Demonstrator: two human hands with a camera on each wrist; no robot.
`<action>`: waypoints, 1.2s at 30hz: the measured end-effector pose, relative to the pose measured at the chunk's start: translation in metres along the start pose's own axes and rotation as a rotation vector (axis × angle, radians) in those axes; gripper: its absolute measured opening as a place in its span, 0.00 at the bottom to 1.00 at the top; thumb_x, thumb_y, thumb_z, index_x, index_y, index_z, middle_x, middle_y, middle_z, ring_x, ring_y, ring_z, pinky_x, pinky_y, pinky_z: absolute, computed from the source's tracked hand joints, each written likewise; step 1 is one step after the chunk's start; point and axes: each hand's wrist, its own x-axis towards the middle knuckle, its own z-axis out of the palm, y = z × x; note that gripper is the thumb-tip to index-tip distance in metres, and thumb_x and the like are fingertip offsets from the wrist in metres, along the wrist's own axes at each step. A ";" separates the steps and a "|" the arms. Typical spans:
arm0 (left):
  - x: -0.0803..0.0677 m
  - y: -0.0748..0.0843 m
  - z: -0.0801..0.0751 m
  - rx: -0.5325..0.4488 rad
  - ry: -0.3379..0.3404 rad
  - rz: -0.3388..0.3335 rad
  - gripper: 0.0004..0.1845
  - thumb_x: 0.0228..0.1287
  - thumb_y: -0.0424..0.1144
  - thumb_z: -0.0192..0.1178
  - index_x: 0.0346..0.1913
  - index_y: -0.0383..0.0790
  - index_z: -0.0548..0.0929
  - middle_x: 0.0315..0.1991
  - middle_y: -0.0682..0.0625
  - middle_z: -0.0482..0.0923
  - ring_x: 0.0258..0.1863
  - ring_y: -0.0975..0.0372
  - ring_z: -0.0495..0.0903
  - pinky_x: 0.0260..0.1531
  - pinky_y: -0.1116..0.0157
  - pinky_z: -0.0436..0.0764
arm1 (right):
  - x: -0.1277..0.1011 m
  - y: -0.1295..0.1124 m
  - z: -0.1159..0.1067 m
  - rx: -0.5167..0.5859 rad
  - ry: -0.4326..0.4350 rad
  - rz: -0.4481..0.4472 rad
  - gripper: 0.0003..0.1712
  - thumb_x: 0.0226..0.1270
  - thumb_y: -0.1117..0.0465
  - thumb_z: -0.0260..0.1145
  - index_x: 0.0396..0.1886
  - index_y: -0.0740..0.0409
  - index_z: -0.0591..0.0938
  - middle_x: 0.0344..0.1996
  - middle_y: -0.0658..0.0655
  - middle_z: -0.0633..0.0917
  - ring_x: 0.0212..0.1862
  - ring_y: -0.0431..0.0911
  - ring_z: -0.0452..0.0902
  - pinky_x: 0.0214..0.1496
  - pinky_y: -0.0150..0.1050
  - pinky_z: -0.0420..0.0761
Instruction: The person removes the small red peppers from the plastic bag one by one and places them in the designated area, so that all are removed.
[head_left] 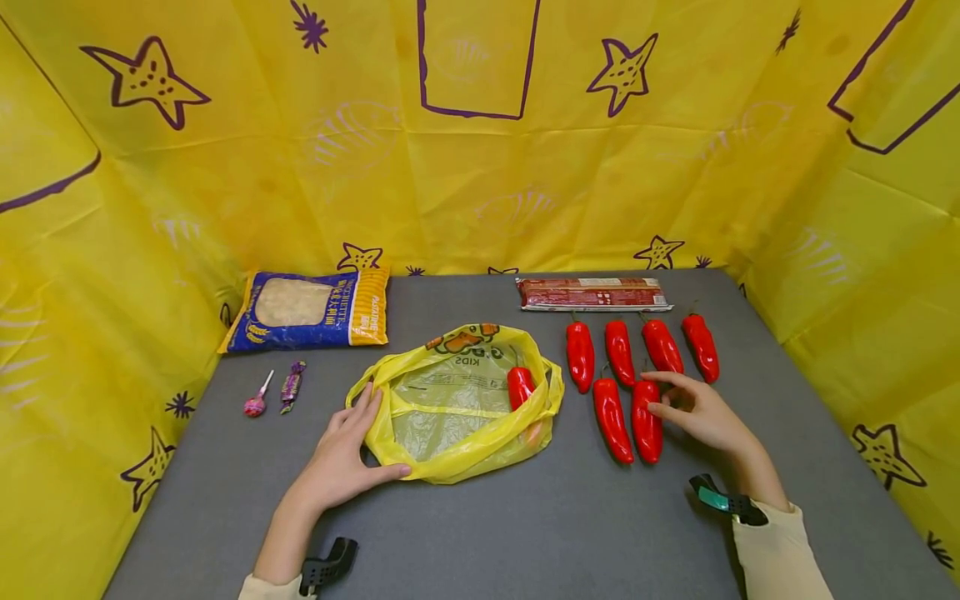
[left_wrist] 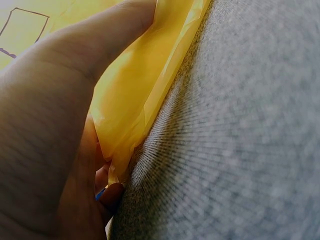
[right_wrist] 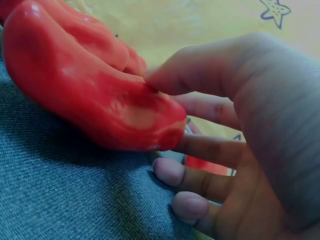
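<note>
You sit at a flat grey table (head_left: 480, 533) with a soft, woven-looking top, and bright yellow sheets (head_left: 225, 192) with purple stars stand all around it like walls, at the back and at both sides. Your left hand (head_left: 341, 462) rests on the near left rim of the yellow bag (head_left: 450, 400), with the thumb and fingers pinching the thin plastic so the mouth stays wide. The bag lies near the middle of the table, and one red pepper (head_left: 519, 385) is inside it on the right. Your right hand (head_left: 697, 410) lies to the right of the bag with its fingers only loosely bent; the thumb and fingertips touch the pepper in the near row (head_left: 647, 421), but they are not closed round it. Another pepper (head_left: 611, 418) lies just beside that one, and four more peppers (head_left: 641, 348) sit in a row behind them. A long red packet (head_left: 592, 293) lies by the back edge. A blue and yellow packet (head_left: 311, 310) sits in the back left corner, and a lollipop (head_left: 257, 398) and a wrapped sweet (head_left: 292, 386) lie near the left edge.
</note>
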 end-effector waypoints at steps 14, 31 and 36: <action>0.001 -0.002 0.001 -0.007 0.002 0.000 0.70 0.52 0.72 0.75 0.87 0.45 0.48 0.88 0.43 0.43 0.75 0.41 0.59 0.66 0.31 0.67 | 0.003 0.007 0.002 -0.003 0.037 -0.084 0.25 0.74 0.69 0.66 0.69 0.60 0.81 0.47 0.59 0.84 0.37 0.42 0.78 0.34 0.35 0.76; -0.001 -0.003 0.003 -0.009 -0.008 -0.010 0.70 0.52 0.73 0.74 0.88 0.45 0.47 0.88 0.44 0.42 0.75 0.42 0.58 0.66 0.32 0.68 | 0.002 0.003 0.000 -0.043 0.058 -0.010 0.27 0.74 0.60 0.71 0.71 0.55 0.80 0.48 0.59 0.84 0.36 0.43 0.79 0.36 0.35 0.77; 0.000 -0.003 0.002 -0.014 -0.007 -0.006 0.70 0.53 0.73 0.74 0.88 0.45 0.47 0.88 0.43 0.43 0.75 0.41 0.58 0.66 0.32 0.68 | 0.005 -0.007 -0.008 -0.061 0.099 -0.004 0.27 0.75 0.59 0.71 0.71 0.58 0.80 0.40 0.60 0.89 0.34 0.49 0.83 0.38 0.36 0.80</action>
